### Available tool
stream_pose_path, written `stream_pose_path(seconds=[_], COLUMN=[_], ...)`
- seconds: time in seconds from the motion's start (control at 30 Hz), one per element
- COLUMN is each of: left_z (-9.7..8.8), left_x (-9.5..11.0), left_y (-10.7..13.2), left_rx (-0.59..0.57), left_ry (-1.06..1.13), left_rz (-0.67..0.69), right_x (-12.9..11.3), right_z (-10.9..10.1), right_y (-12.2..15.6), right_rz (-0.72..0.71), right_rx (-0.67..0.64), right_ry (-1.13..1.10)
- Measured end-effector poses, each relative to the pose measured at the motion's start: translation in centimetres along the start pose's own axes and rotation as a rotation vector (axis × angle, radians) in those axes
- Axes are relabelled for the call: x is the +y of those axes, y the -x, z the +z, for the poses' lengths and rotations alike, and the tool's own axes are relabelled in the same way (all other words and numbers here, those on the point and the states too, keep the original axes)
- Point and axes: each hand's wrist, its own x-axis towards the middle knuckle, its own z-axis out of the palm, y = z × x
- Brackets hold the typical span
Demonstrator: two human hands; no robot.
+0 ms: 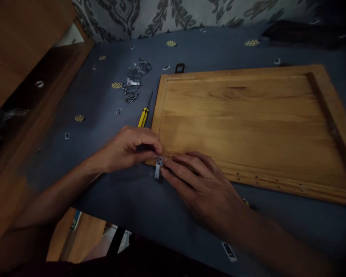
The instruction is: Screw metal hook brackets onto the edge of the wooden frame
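At the near left corner of a framed wooden board (242, 127), a small metal bracket (158, 169) with round holes sits over the edge, its arm hanging toward me. My left hand (129, 148) is closed, thumb and forefinger pinched together just above the bracket; whatever lies between the tips is too small to make out. My right hand (207, 188) lies along the board's near edge, its fingertips gripping the bracket from the right. A yellow-handled screwdriver (143, 117) lies beyond my left hand, beside the board's left edge.
Several loose metal brackets and screws (132, 84) lie in a pile at the back left. A dark square piece (180, 68) touches the board's far edge. Dark cloth (302, 34) lies at the far right. Wooden furniture (40, 100) borders the blue patterned surface (103, 96) on the left.
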Motion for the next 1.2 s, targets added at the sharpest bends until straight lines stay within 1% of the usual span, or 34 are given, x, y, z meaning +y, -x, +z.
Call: stream_pose_path(seconds=[0.17, 0.37, 0.6, 0.9, 1.03, 1.1, 1.2], left_z=[0.32, 0.29, 0.27, 0.22, 0.05, -0.08, -0.22], left_x=[-0.36, -0.51, -0.39, -0.32, -0.15, -0.05, 0.19], left_y=[-0.19, -0.24, -0.24, 0.02, 0.22, 0.3, 0.32], left_rx=[-0.021, -0.011, -0.031, -0.054, -0.098, -0.103, -0.108], left_ry=[0.013, 0.033, 0.021, -0.058, -0.094, -0.106, -0.107], left_rz=[0.005, 0.027, 0.0, 0.083, 0.072, 0.082, 0.148], right_x=[0.0, -0.02, 0.11, 0.0, 0.02, 0.0, -0.04], right_z=[0.05, -0.1, -0.09, -0.04, 0.12, 0.17, 0.18], right_y=[-0.04, -0.23, -0.1, -0.24, -0.09, -0.05, -0.08], right_rz=[-0.005, -0.008, -0.017, -0.004, -0.002, -0.001, 0.005], right_rx=[-0.006, 0.014, 0.003, 0.018, 0.004, 0.0, 0.017], right_ry=[-0.006, 0.01, 0.033, 0.015, -0.012, -0.018, -0.004])
